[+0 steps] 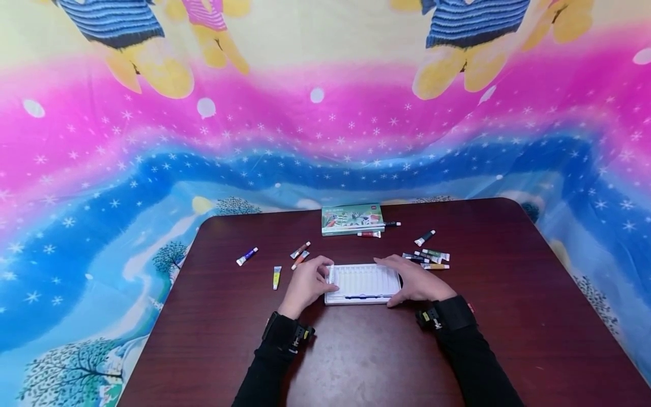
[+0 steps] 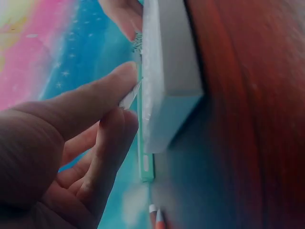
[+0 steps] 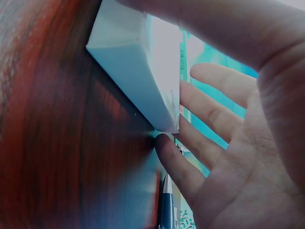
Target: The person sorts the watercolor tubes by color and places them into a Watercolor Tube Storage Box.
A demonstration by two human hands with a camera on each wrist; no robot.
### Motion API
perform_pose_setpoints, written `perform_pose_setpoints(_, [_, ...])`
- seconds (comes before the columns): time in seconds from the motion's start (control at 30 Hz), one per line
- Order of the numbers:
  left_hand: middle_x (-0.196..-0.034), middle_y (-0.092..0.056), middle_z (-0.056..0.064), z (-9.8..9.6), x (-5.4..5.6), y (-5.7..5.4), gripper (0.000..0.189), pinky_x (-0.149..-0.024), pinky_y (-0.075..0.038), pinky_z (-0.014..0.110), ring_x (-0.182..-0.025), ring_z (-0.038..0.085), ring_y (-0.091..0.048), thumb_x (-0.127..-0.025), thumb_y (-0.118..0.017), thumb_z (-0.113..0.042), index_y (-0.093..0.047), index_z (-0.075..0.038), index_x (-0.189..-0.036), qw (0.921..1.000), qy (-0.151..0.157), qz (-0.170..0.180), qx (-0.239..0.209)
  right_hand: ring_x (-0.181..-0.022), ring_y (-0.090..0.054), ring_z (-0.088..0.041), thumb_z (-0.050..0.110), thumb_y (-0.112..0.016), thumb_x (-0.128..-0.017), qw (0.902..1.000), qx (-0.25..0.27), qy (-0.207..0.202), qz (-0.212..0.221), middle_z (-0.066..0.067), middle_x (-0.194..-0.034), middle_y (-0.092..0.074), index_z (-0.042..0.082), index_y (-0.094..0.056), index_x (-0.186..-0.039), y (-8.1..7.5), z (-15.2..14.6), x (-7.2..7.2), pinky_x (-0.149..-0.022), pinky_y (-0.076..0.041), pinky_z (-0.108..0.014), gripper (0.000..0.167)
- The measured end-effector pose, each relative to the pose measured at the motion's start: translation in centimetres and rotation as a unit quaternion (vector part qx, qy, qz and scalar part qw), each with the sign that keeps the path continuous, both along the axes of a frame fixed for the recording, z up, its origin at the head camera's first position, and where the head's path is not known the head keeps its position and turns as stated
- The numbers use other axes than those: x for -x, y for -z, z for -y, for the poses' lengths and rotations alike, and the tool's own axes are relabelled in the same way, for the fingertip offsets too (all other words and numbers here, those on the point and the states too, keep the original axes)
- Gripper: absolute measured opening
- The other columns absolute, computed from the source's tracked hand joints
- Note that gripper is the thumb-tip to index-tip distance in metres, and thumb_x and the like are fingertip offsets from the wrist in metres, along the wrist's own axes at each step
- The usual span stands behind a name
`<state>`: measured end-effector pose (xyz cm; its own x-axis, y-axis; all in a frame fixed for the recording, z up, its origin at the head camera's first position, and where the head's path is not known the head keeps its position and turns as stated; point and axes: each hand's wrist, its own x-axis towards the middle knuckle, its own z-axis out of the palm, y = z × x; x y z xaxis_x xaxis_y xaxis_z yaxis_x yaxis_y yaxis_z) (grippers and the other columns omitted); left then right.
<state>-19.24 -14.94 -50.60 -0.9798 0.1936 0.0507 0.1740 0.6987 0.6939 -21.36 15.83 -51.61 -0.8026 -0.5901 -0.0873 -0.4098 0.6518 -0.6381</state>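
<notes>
A white ribbed plastic tray lies on the table between my hands, a thin dark blue strip along its near side. At its left end my left hand pinches a small paint tube between thumb and fingers. Only the tube's pale flat end shows in the left wrist view. My right hand holds the tray's right end, thumb at the near corner and fingers reaching to the far corner. In the right wrist view those fingers spread along the tray's end wall.
Behind the tray lies a green illustrated box, with a red tube and a black tube by it. Left are purple, yellow, brown and orange tubes. Several dark, green and ochre tubes lie right.
</notes>
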Motion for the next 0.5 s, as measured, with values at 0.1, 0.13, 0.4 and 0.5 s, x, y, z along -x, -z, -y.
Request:
perform_pose_setpoints(0.1, [-0.093,-0.067,0.000,0.05,0.06,0.32,0.053,-0.072,-0.056,0.030,-0.076,0.010,-0.064,-0.074,-0.095,-0.019,-0.071,-0.011,-0.121,0.9999,0.007,0.011,0.009,-0.134,-0.049,-0.034,0.028,-0.095,-0.074,1.0000,-0.002,0.002,0.003,-0.017,-0.154,-0.046,0.013,-0.041,-0.160,-0.01,0.01,-0.03,-0.107,-0.046,-0.054,0.103])
perform_pose_setpoints(0.13, [-0.092,-0.067,0.000,0.07,0.09,0.44,0.054,-0.072,-0.055,0.030,-0.076,0.010,-0.064,-0.074,-0.095,-0.020,-0.071,-0.011,-0.121,0.9998,0.009,0.013,0.011,-0.134,-0.049,-0.034,0.028,-0.095,-0.075,1.0000,-0.002,0.002,0.004,-0.017,-0.154,-0.046,0.013,-0.041,-0.160,-0.01,0.01,-0.03,-0.107,-0.046,-0.054,0.102])
perform_pose_setpoints(0.4, [-0.096,-0.067,0.002,0.53,0.26,0.55,0.052,-0.074,-0.056,0.030,-0.077,0.011,-0.064,-0.079,-0.092,-0.022,-0.070,-0.009,-0.124,0.9992,0.004,0.026,0.031,-0.135,-0.049,-0.035,0.027,-0.095,-0.075,1.0000,0.002,0.001,0.004,-0.017,-0.155,-0.046,0.013,-0.041,-0.160,-0.15,0.02,-0.03,-0.108,-0.046,-0.055,0.102])
perform_pose_setpoints(0.5, [-0.099,-0.067,0.003,0.71,0.26,0.47,0.051,-0.074,-0.057,0.031,-0.078,0.011,-0.064,-0.081,-0.091,-0.021,-0.070,-0.009,-0.126,0.9988,0.006,0.033,0.036,-0.135,-0.049,-0.036,0.027,-0.095,-0.075,1.0000,0.002,-0.002,0.003,-0.018,-0.155,-0.046,0.012,-0.040,-0.160,-0.19,0.00,-0.04,-0.108,-0.046,-0.055,0.103])
